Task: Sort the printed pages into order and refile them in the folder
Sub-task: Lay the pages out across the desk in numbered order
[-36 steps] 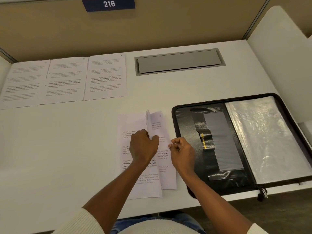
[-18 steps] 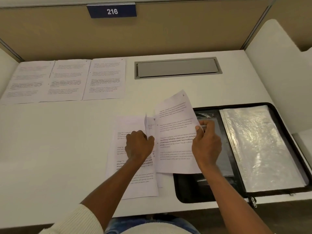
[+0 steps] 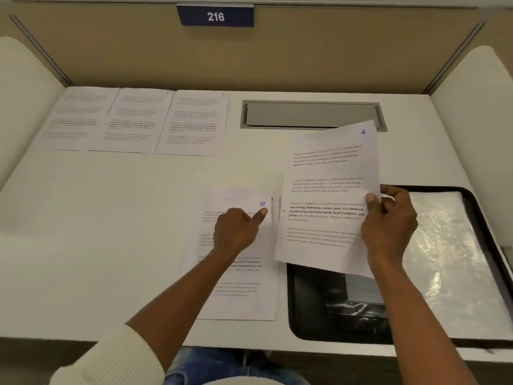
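My right hand (image 3: 388, 229) pinches the right edge of a printed page marked 4 (image 3: 327, 190) and holds it lifted above the desk, over the left part of the open black folder (image 3: 319, 315). My left hand (image 3: 238, 232) rests on the stack of pages (image 3: 236, 298) in front of me, its thumb beside the top sheet's handwritten number 10. Three pages (image 3: 138, 120) lie side by side at the far left of the desk. The folder's clear plastic sleeve (image 3: 449, 259) lies open on the right.
A grey cable hatch (image 3: 311, 115) is set into the white desk behind the lifted page. Beige partition walls with a blue sign reading 216 (image 3: 216, 16) close the back; white side panels stand at left and right. The desk's front edge runs just before my knees.
My right hand has taken the page marked 4 off the stack and lifted it up and to the right, over the folder. My left hand stays on the stack.
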Tool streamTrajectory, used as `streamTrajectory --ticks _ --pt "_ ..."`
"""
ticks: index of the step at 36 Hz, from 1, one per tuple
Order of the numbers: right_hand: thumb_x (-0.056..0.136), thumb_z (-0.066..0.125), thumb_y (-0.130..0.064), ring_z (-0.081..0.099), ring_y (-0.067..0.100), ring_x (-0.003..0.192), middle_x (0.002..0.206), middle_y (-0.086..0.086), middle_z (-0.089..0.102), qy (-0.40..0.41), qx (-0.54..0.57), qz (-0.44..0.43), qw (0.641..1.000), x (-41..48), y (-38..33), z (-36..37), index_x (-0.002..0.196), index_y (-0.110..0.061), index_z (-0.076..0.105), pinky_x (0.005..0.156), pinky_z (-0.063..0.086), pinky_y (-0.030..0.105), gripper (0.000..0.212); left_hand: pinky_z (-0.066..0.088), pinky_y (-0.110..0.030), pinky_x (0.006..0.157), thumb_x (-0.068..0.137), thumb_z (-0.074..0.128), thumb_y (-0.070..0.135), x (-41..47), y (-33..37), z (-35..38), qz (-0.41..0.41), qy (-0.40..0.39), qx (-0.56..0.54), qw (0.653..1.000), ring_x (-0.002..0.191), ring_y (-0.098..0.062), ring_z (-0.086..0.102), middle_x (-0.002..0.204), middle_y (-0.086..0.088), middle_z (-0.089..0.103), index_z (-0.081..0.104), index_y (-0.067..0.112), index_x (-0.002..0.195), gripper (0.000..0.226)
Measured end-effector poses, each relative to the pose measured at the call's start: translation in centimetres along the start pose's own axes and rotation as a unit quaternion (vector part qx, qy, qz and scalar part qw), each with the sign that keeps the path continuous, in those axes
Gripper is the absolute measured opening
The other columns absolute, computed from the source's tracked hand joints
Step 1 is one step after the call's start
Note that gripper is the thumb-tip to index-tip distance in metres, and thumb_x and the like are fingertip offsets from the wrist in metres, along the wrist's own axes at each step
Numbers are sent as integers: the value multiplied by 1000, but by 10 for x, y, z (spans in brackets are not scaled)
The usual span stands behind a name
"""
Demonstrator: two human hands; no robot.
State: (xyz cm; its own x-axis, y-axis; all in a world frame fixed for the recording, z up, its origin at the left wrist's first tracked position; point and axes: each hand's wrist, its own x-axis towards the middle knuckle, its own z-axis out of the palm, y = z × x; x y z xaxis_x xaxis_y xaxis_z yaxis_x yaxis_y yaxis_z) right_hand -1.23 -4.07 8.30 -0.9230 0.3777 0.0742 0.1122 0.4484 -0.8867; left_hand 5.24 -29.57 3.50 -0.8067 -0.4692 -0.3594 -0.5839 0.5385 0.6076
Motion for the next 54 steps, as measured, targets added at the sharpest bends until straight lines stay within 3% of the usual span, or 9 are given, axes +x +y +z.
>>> streamTrajectory --ticks 3,8,12,16,25,30,40,47,54 --pt "100 70 -18 73 13 93 106 0 76 -33 57 37 997 1 -5 18 113 -22 61 75 54 22 16 40 -30 57 97 58 69 8 -1 -11 -1 27 -33 999 52 -18 48 53 0 49 43 14 57 69" --pt "98 72 -15 68 6 86 92 -7 70 -65 116 80 988 10 -11 60 113 -23 63 82 57 28 19 64 -44 82 92 57 76 33 3 -35 -30 -45 -150 987 84 -27 76 90 -9 79 70 -4 95 80" --pt "100 71 -16 72 12 89 97 -4 74 -93 134 112 980 22 -21 95 122 -18 63 79 59 31 24 66 -35 75 91 79 52 62 3 -55 -45 -122 -258 957 89 -20 79 93 -3 81 66 0 88 54" --pt "99 73 -21 74 19 94 102 3 76 -107 134 131 976 42 -28 130 121 -22 63 84 61 39 24 66 -42 79 90 85 25 98 2 -65 -44 -108 -288 950 91 -25 80 92 -4 81 62 3 80 34" --pt "85 87 -16 75 21 88 95 4 77 -150 89 135 975 93 -39 213 117 -22 62 86 63 45 41 65 -50 79 86 88 31 203 19 -78 -42 0 -225 973 84 -26 76 83 -5 78 72 5 80 32" --pt "83 88 -15 75 21 91 93 -2 77 -143 51 119 981 126 -37 262 113 -25 61 90 61 51 42 55 -37 70 85 85 41 256 30 -77 -46 58 -117 990 81 -26 71 81 -6 73 70 6 80 38" --pt "83 87 -20 71 23 95 96 -5 72 -127 -38 48 990 168 -34 327 114 -29 59 87 60 48 43 57 -42 86 88 80 48 309 47 -76 -18 77 86 993 101 -31 71 105 -7 72 68 12 108 43" --pt "84 87 -21 68 20 88 109 3 76 -116 -83 19 990 170 -27 332 121 -19 58 79 52 32 47 40 -35 75 94 76 41 311 55 -74 15 93 190 977 104 -30 70 113 -8 69 58 10 118 43" --pt "84 85 -33 64 26 106 116 2 66 -110 -182 -69 975 167 -12 335 120 -19 55 85 56 43 49 41 -35 76 97 74 39 311 54 -72 24 92 209 973 104 -29 69 111 -7 68 63 12 116 35"
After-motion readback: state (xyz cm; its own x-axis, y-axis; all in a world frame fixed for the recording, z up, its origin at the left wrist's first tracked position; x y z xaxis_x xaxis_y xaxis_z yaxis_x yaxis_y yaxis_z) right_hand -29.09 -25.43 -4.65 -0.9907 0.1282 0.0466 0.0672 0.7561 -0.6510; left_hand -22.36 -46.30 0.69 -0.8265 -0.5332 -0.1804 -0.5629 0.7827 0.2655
